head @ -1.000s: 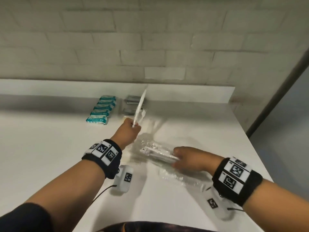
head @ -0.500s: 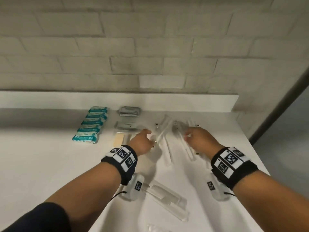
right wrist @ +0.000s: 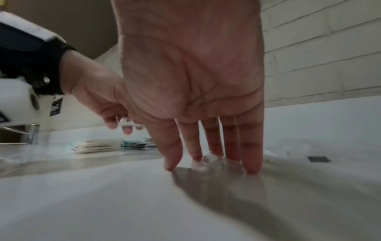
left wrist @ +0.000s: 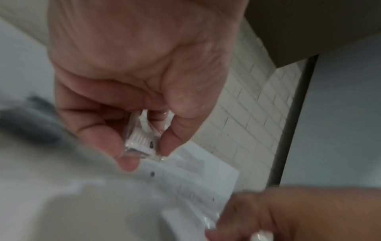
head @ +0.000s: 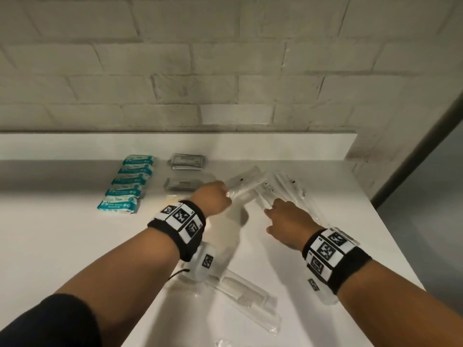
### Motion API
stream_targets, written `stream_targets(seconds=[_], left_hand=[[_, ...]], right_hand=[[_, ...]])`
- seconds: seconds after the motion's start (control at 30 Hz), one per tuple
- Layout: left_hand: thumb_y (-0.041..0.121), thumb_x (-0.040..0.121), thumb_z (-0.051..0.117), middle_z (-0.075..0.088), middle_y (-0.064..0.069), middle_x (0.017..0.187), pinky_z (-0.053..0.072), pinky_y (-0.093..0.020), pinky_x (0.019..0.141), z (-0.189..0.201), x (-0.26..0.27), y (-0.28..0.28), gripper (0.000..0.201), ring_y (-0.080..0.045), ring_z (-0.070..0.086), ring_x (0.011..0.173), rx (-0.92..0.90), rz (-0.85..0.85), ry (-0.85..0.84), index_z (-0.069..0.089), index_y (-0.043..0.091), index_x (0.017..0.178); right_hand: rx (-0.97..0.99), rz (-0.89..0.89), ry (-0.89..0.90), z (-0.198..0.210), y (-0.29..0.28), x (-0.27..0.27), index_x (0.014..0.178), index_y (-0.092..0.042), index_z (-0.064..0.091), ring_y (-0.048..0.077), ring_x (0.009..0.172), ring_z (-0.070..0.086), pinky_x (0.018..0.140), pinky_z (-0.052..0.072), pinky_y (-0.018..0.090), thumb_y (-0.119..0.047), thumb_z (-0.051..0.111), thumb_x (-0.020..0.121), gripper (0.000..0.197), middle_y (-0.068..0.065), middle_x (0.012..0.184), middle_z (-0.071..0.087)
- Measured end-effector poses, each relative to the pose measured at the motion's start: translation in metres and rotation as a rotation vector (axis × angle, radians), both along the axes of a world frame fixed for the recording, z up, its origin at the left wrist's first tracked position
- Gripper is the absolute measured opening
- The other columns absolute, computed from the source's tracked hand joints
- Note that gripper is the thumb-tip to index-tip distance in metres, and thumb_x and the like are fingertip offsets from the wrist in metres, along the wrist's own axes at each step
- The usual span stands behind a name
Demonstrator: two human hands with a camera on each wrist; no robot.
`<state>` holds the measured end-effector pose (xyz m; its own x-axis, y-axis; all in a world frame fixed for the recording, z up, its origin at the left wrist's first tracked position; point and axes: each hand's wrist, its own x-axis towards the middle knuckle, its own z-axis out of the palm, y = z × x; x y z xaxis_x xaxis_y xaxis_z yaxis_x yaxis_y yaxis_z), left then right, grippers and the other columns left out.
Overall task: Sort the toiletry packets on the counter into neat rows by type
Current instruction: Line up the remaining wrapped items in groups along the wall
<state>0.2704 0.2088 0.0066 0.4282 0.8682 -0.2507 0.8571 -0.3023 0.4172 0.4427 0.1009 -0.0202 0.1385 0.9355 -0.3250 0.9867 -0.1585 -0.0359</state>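
Observation:
My left hand pinches the end of a clear toothbrush packet just above the white counter; in the left wrist view its bristle head sits between thumb and fingers. My right hand lies beside it with straight fingers pressing on clear toothbrush packets lying on the counter. At the back left is a row of teal packets. Two grey sachets lie next to that row. Clear comb packets lie near the front, under my left wrist.
A low white ledge and a brick wall close off the back. The counter's right edge runs close to my right wrist. A beige packet peeks out behind my left wristband. A chrome faucet stands off to the left.
My left hand brought the toothbrush packet down from upright toward the others. My right hand left the clear packets at the front and reached back to the toothbrush packets.

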Motion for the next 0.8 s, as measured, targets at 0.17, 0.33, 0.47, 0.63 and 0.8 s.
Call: stream_targets(seconds=[0.17,0.33,0.47,0.63,0.8], left_hand=[[0.025,0.078,0.075,0.057,0.009,0.084,0.041,-0.02,0.059,0.05,0.002,0.011,0.032,-0.007,0.056,0.072,0.103,0.188,-0.522,0.057,0.022,0.104],[0.031,0.072,0.08,0.059,0.007,0.084,0.041,-0.021,0.063,0.067,0.014,0.017,0.048,-0.009,0.057,0.072,0.095,0.269,-0.755,0.055,0.024,0.113],[0.031,0.074,0.079,0.061,-0.007,0.12,0.046,-0.028,0.087,0.036,0.024,0.017,0.069,-0.023,0.061,0.103,0.006,0.262,-0.583,0.043,0.021,0.132],[0.027,0.081,0.074,0.007,-0.01,0.161,0.027,-0.037,0.113,0.002,0.02,-0.004,0.118,-0.03,0.029,0.141,-0.019,0.2,-0.39,-0.022,0.026,0.149],[0.035,0.087,0.065,-0.024,-0.017,0.156,0.024,-0.034,0.114,-0.019,0.032,-0.013,0.103,-0.032,0.015,0.147,-0.112,0.03,-0.115,-0.014,0.022,0.151]], right_hand=[[0.023,-0.092,0.043,-0.001,-0.003,0.007,0.138,-0.024,0.045,0.029,0.117,0.044,0.09,0.048,0.039,-0.022,0.044,0.094,0.044,0.004,0.132,0.041],[0.008,-0.084,0.013,0.002,-0.006,0.006,0.136,-0.022,0.046,0.028,0.118,0.043,0.091,0.047,0.039,-0.02,0.043,0.095,0.042,0.004,0.132,0.04],[0.001,-0.072,0.051,0.006,-0.009,0.005,0.137,-0.027,0.046,0.027,0.119,0.044,0.088,0.047,0.037,-0.023,0.046,0.092,0.046,0.004,0.129,0.043],[-0.035,-0.043,0.156,0.019,-0.021,0.01,0.14,-0.03,0.045,0.021,0.124,0.046,0.097,0.044,0.033,-0.035,0.052,0.089,0.052,-0.002,0.134,0.047],[-0.093,0.055,0.144,0.025,-0.03,-0.005,0.14,-0.027,0.045,0.021,0.123,0.043,0.096,0.041,0.032,-0.039,0.053,0.087,0.055,-0.002,0.133,0.045]])
